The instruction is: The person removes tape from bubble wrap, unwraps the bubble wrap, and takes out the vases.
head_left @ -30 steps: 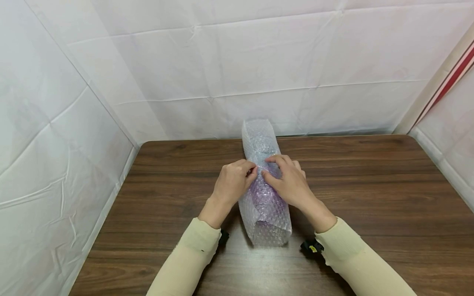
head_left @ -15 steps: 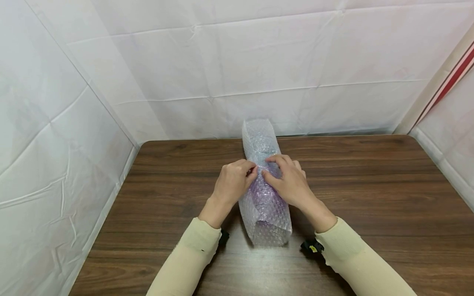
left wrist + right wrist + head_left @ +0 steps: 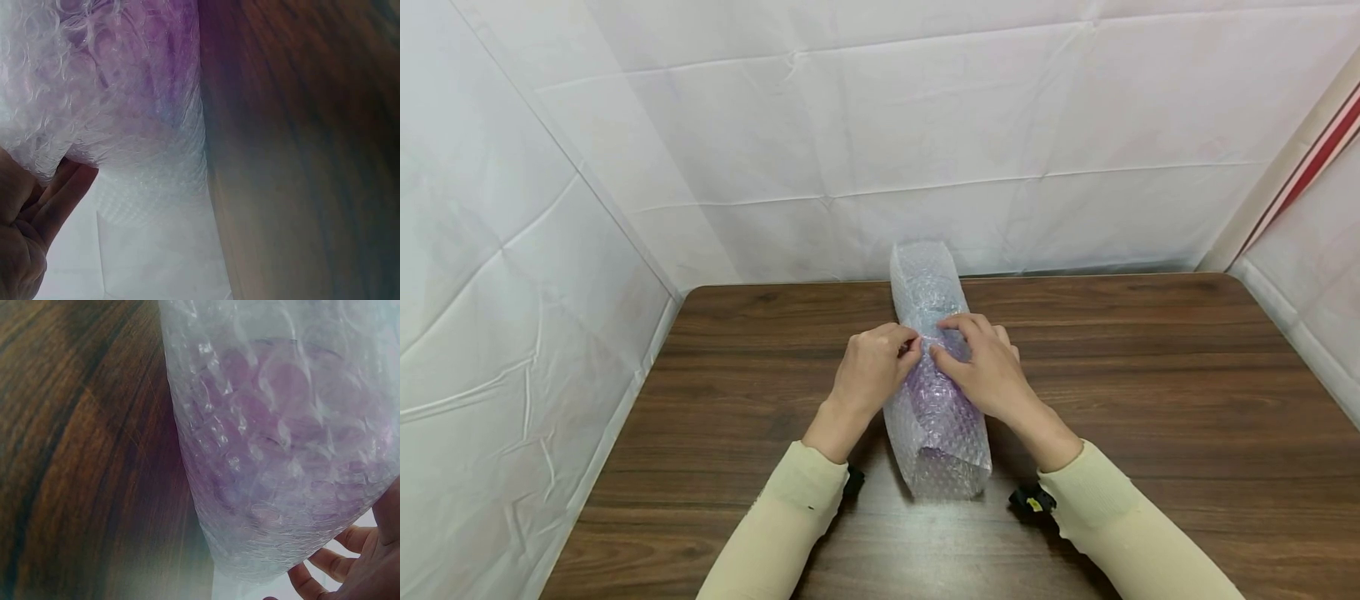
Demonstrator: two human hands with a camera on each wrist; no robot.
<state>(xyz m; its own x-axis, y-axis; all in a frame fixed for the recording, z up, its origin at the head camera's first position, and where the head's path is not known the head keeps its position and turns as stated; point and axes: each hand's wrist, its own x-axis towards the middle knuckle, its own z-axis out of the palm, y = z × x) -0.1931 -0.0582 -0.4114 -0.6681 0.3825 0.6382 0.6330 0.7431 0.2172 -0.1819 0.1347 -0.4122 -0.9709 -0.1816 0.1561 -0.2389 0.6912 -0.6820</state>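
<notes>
Nothing had visibly shifted since the earlier head views: the person's left hand [image 3: 872, 362] and right hand [image 3: 988, 371] kept their places at mid-frame, over a long, tube-shaped bundle of clear plastic bubble wrap [image 3: 936, 404], purple and pale blue showing through it. That bundle lay at the centre of the dark brown, wood-grain table [image 3: 737, 400], its long axis running nearly up and down the frame. Its far end pointed to upper centre, leaning slightly left, and overlapped the white, creased fabric backdrop [image 3: 925, 108] in view; its near end, with a slanting folded edge, pointed to lower centre, slightly right. Left thumb and forefinger pinched the wrap's upper surface. Right fingers were spread and gently bent, thumb and forefinger apart, tips resting on the wrap.
</notes>
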